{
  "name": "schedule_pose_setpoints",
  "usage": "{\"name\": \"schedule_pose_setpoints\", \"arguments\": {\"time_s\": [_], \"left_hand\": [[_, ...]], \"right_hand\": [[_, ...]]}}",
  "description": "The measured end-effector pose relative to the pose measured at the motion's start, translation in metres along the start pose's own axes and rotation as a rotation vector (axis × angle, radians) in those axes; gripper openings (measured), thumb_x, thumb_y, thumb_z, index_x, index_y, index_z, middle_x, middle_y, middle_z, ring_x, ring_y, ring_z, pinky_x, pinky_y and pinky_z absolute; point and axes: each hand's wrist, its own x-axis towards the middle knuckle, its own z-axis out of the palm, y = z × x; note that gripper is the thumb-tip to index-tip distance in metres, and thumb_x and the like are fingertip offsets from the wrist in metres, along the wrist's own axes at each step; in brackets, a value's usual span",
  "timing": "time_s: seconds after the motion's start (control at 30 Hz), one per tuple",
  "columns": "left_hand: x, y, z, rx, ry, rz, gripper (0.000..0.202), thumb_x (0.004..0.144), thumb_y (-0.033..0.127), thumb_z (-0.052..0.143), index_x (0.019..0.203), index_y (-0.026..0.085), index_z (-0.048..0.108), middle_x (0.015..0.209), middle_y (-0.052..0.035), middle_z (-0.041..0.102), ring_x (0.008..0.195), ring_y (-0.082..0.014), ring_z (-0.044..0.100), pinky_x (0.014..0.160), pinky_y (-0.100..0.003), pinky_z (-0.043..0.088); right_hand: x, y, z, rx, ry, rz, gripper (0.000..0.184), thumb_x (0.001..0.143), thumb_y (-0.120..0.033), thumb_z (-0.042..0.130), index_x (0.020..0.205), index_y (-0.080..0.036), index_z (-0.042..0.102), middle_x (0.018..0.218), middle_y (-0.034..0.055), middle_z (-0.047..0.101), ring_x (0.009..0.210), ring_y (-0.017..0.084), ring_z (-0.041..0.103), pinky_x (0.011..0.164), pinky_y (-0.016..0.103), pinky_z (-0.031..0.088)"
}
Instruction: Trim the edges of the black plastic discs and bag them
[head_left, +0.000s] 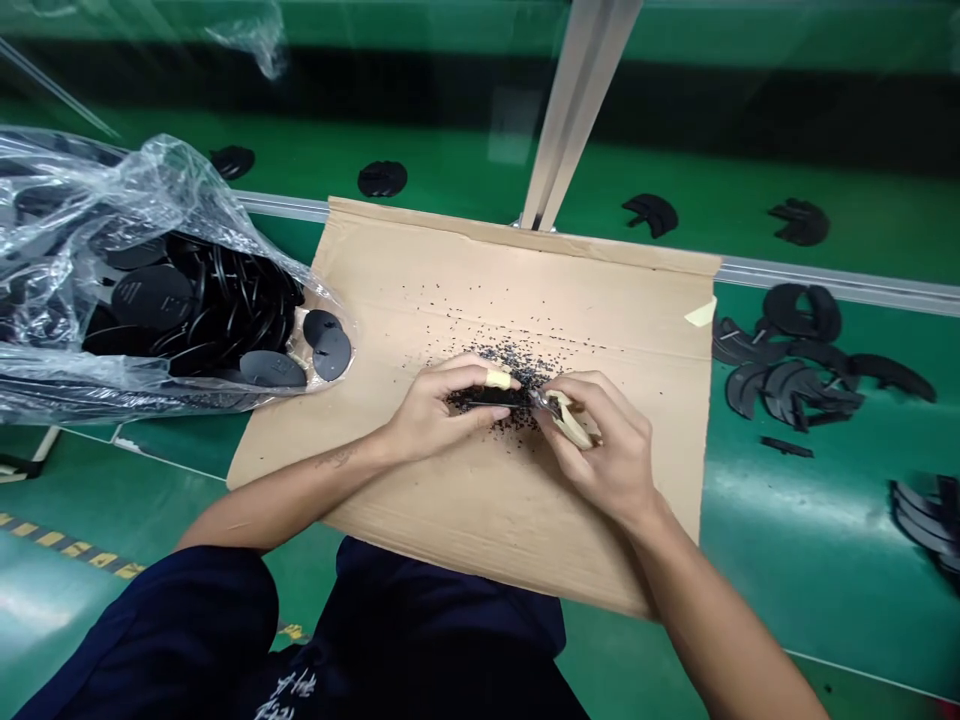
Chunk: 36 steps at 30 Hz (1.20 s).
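Note:
My left hand (439,405) grips a flat black moulded piece (486,397) between fingers and thumb, and one of its fingers wears a beige wrap (498,379). My right hand (604,450) holds small beige-handled snips (568,420), whose metal tip touches or nearly touches the piece's end. Both hands are above a cardboard sheet (480,285) strewn with black crumb-like trimmings (510,365), which are densest just under and beyond my hands.
A clear plastic bag (75,220) at left holds many black discs (154,297), and loose discs (331,353) lie at its mouth. Black curved pieces (787,385) lie in a heap on the green bench (810,570) at right, behind a metal rail (840,283) and an upright post (577,110).

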Motion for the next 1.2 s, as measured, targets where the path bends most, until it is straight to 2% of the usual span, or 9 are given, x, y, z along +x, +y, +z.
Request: {"name": "schedule_pose_setpoints", "arguments": {"time_s": [0.2,0.37,0.57,0.77,0.87,0.97,1.1,1.2], "left_hand": [[0.002,-0.001,-0.005,0.083,0.03,0.075,0.021,0.085,0.024,0.079,0.105,0.017,0.077,0.097,-0.0064,0.077,0.089,-0.0127,0.072,0.082,-0.026,0.06],[0.001,-0.001,-0.004,0.095,0.022,0.103,0.02,0.087,0.025,0.078,0.105,0.016,0.077,0.096,-0.0068,0.078,0.089,-0.013,0.072,0.082,-0.027,0.061],[0.002,0.0,-0.005,0.093,0.001,0.126,0.019,0.089,0.025,0.076,0.106,0.018,0.078,0.095,-0.0065,0.077,0.088,-0.0127,0.071,0.078,-0.025,0.061],[0.002,-0.003,-0.005,0.096,-0.005,0.151,0.018,0.088,0.025,0.077,0.104,0.018,0.078,0.092,-0.006,0.077,0.085,-0.0128,0.071,0.075,-0.025,0.061],[0.002,-0.004,-0.005,0.075,-0.016,0.162,0.018,0.087,0.025,0.078,0.103,0.017,0.078,0.091,-0.0067,0.077,0.085,-0.0133,0.072,0.075,-0.026,0.061],[0.001,-0.005,-0.005,0.058,-0.027,0.174,0.018,0.087,0.025,0.078,0.103,0.016,0.078,0.093,-0.0076,0.078,0.085,-0.0137,0.072,0.076,-0.026,0.061],[0.002,-0.003,-0.005,0.082,-0.035,0.15,0.019,0.087,0.026,0.078,0.103,0.017,0.077,0.092,-0.0066,0.077,0.085,-0.0134,0.071,0.075,-0.026,0.06],[0.003,0.0,-0.006,0.087,-0.034,0.161,0.019,0.087,0.025,0.078,0.103,0.016,0.076,0.092,-0.0059,0.076,0.085,-0.0125,0.07,0.075,-0.025,0.059]], "right_hand": [[0.001,0.012,-0.005,-0.27,-0.031,-0.103,0.016,0.094,-0.014,0.058,0.109,-0.019,0.06,0.094,0.0082,0.068,0.083,0.02,0.062,0.07,0.034,0.05],[0.001,0.014,-0.008,-0.315,-0.09,-0.113,0.012,0.097,-0.018,0.055,0.106,-0.019,0.062,0.09,0.0067,0.068,0.08,0.02,0.061,0.07,0.033,0.049],[0.001,0.015,-0.009,-0.369,-0.094,-0.148,0.01,0.097,-0.018,0.058,0.105,-0.018,0.064,0.088,0.0064,0.07,0.079,0.019,0.062,0.07,0.032,0.048],[0.002,0.01,-0.012,-0.523,-0.1,-0.193,0.01,0.098,-0.021,0.058,0.101,-0.016,0.066,0.08,0.0054,0.069,0.072,0.018,0.058,0.065,0.03,0.044],[0.002,0.008,-0.014,-0.595,-0.102,-0.237,0.008,0.095,-0.015,0.059,0.096,-0.015,0.067,0.073,0.0048,0.066,0.067,0.017,0.055,0.062,0.03,0.04],[0.0,0.008,-0.013,-0.584,-0.092,-0.228,0.017,0.091,-0.006,0.055,0.088,-0.017,0.067,0.067,0.0023,0.063,0.062,0.014,0.052,0.058,0.029,0.035],[-0.003,0.013,-0.008,-0.39,-0.091,-0.132,0.018,0.095,-0.01,0.052,0.09,-0.017,0.067,0.071,0.0018,0.065,0.063,0.013,0.056,0.058,0.027,0.038],[-0.001,0.014,-0.007,-0.42,-0.037,-0.098,0.018,0.096,-0.012,0.05,0.091,-0.017,0.066,0.073,0.0026,0.064,0.065,0.014,0.055,0.06,0.028,0.039]]}}
